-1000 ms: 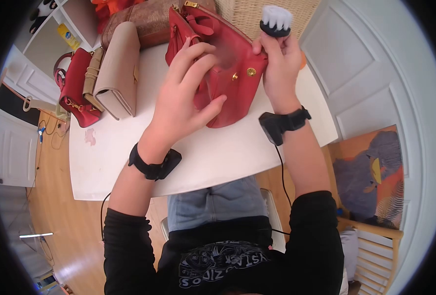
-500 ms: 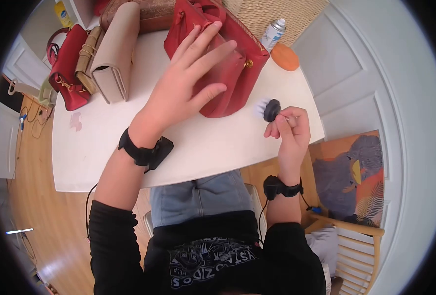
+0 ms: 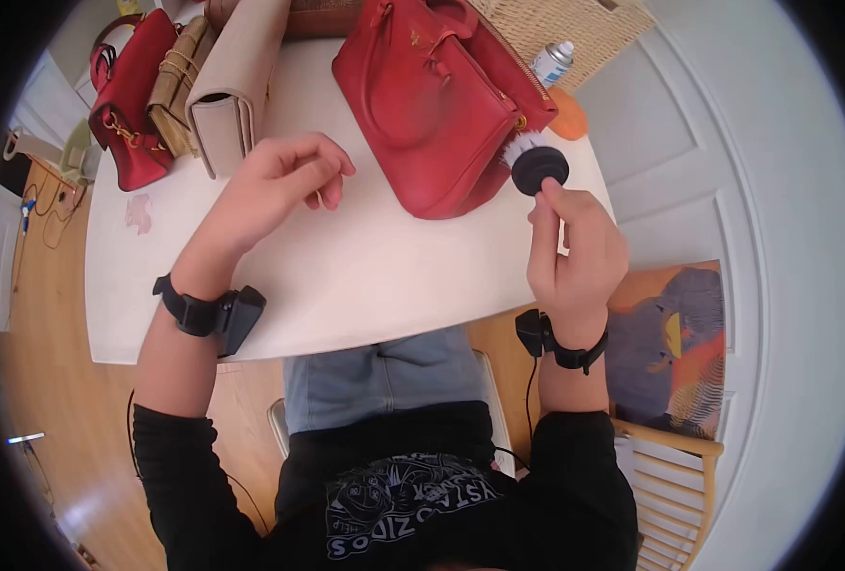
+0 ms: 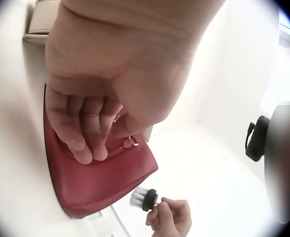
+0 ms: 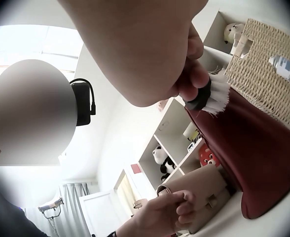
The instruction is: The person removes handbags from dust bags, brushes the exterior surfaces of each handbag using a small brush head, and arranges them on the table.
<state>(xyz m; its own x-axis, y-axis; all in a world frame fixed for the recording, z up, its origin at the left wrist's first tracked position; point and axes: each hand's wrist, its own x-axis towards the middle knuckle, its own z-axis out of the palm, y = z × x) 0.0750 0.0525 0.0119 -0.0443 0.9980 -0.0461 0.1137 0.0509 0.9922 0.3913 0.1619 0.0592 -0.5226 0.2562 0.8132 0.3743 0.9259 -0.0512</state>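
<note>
A red handbag (image 3: 422,162) stands on the white table, its handle hanging down over the front panel. Between thumb and fingers, my right hand (image 3: 584,252) pinches the stem of a round black brush (image 3: 539,169) with white bristles. In the head view the brush overlaps the bag's right end; the left wrist view shows its bristles (image 4: 138,196) just off the bag's corner. My left hand (image 3: 284,186) hangs over the table left of the bag, fingers loosely curled and holding nothing.
Left of the red bag stand a beige bag (image 3: 237,90), a tan bag (image 3: 182,86) and a smaller red bag (image 3: 132,105). Behind on the right are a spray can (image 3: 553,65), an orange disc (image 3: 567,114) and a woven basket (image 3: 594,33).
My left hand has left the red bag, moving left and towards me, its fingers curling. My right hand came away from the bag's top edge with the brush, then rose slightly and turned it.
</note>
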